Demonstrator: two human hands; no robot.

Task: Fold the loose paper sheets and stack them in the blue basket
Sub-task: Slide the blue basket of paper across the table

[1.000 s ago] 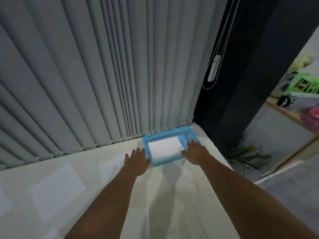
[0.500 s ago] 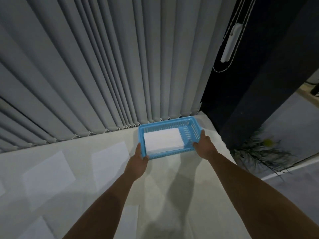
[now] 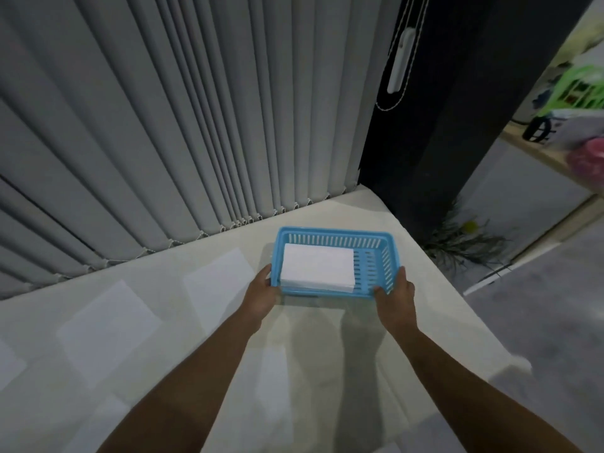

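Note:
A blue slotted basket (image 3: 379, 238) is held a little above the pale table, casting a shadow under its near edge. A stack of folded white paper (image 3: 318, 268) fills its left part. My left hand (image 3: 261, 295) grips the basket's near left corner and my right hand (image 3: 397, 294) grips its near right corner. Several loose flat sheets lie on the table to the left, one (image 3: 108, 328) at mid left and another (image 3: 217, 289) closer to the basket.
Grey vertical blinds (image 3: 196, 125) hang along the table's far edge. The table (image 3: 327, 371) ends at the right, with floor and a dark pillar (image 3: 441, 125) beyond. A shelf with colourful items (image 3: 581, 103) is at the far right.
Both hands moved from resting by the basket to gripping its near corners. The basket has come away from the blinds toward me and sits slightly raised.

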